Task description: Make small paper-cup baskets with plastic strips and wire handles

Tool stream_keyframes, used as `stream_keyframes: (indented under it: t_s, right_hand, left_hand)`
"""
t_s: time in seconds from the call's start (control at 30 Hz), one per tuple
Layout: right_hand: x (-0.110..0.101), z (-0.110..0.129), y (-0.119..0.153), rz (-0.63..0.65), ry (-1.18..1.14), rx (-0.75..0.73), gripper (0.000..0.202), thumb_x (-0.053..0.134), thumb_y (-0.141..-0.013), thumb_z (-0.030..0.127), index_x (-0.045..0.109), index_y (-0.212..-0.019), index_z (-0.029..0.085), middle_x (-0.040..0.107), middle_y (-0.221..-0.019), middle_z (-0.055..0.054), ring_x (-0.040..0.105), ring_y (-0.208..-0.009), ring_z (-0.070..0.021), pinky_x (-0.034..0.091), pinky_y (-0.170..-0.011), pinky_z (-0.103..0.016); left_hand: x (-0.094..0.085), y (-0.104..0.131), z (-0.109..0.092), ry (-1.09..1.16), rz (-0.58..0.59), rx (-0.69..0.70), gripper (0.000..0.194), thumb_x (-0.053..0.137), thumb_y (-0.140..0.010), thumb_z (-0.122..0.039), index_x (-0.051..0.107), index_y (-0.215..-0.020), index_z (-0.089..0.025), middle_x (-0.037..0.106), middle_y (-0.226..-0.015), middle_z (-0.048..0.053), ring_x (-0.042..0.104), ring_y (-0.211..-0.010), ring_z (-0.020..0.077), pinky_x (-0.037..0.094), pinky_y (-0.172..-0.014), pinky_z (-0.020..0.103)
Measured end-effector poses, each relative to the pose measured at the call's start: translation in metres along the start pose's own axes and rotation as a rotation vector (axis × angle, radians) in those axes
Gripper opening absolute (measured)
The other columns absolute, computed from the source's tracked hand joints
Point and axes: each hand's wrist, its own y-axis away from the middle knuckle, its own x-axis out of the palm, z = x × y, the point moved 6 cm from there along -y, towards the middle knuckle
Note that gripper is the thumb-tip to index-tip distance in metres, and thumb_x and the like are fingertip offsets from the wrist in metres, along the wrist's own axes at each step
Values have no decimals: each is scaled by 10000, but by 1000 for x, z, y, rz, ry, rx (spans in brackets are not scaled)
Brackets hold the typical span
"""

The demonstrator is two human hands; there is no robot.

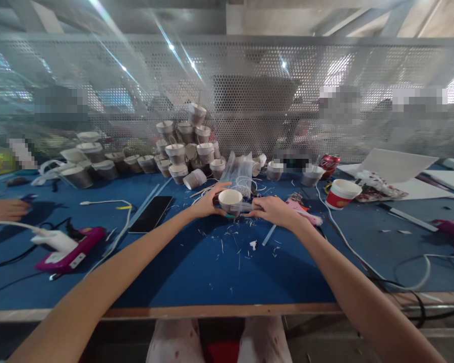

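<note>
In the head view, my left hand (211, 200) curls round the left side of a small pale cup (230, 197) with a greyish wall, just above the blue table. The cup stands upright with its mouth facing up. At its right side, my right hand (270, 209) has its fingers closed on a translucent strip (246, 206), whose end lies against or very near the cup. Most of that strip is hidden by the fingers. Right behind the cup lies a bundle of long clear sticks (237, 169), with white curled threads beside it.
Similar cups (175, 154) are stacked at the back. A black phone (151, 214) and purple power strip (71, 249) lie left, near another person's hand (5, 210). On the right are a paper cup (342, 194), a red can (329, 166) and a white cable (340, 227). White scraps (253, 245) litter the front.
</note>
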Motion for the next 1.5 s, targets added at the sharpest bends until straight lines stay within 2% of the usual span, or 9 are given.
stream_keyframes:
  t_s: [0.23,0.3,0.47,0.67,0.83,1.03,1.2,1.4,1.5]
  right_hand:
    - [11,3,-3,-2,25,-58,249,431,-844,380,488,-699,186,584,-706,-14,519,-637,-124,271,-542,-223]
    - [14,0,-4,-9,25,-65,250,423,-849,381,488,-700,190,584,-702,-10,521,-637,-124,274,-543,-221]
    - [17,-3,-4,27,4,-56,251,417,-852,373,474,-688,192,565,-651,4,505,-598,-113,270,-525,-214]
    - [14,1,-5,93,-3,-1,240,400,-862,342,506,-713,187,575,-648,-1,495,-573,-104,264,-521,-214]
    - [15,1,-7,94,75,29,239,390,-864,335,533,-742,187,586,-664,-16,514,-588,-115,252,-513,-221]
    - [17,-2,-9,121,162,60,138,404,-797,185,540,-773,188,595,-672,-27,526,-613,-135,231,-501,-232]
    - [18,-4,-10,95,161,53,139,399,-802,200,534,-769,191,594,-686,-30,522,-609,-133,226,-497,-232]
    - [21,-8,-11,90,106,39,183,384,-841,258,526,-744,192,581,-609,-14,513,-582,-123,244,-499,-224]
    - [21,-7,-11,106,27,32,224,361,-864,265,514,-717,193,569,-546,4,518,-567,-115,266,-512,-215]
  left_hand:
    - [2,-4,-6,-18,188,-65,414,677,-587,-160,603,-990,-216,505,-1220,96,553,-1008,230,470,-786,382]
    - [2,-6,-9,-26,221,-75,391,676,-576,-151,613,-957,-214,536,-1177,90,573,-966,219,480,-754,365]
    - [5,-8,-14,52,316,-75,533,706,-554,-173,551,-1061,-222,537,-1158,106,574,-972,230,483,-758,363]
    - [12,-4,-14,146,175,-82,430,691,-595,-294,555,-986,-180,483,-1220,129,553,-987,233,455,-777,347]
    - [14,-5,-10,116,102,-107,316,588,-688,-387,572,-927,-181,582,-1030,93,565,-866,190,443,-679,278]
    - [14,-6,-9,122,-2,-119,282,596,-650,-411,573,-798,-173,590,-948,57,553,-769,155,418,-605,234]
    - [17,-5,-10,117,-53,-183,247,617,-632,-379,543,-733,-165,606,-948,61,557,-703,138,413,-555,223]
    - [16,-7,-13,86,-60,-91,240,592,-661,-392,535,-695,-162,506,-1209,107,519,-1021,220,431,-789,321]
    - [14,-8,-13,30,-65,-49,245,582,-677,-396,523,-644,-161,517,-1184,110,486,-1077,236,396,-862,363]
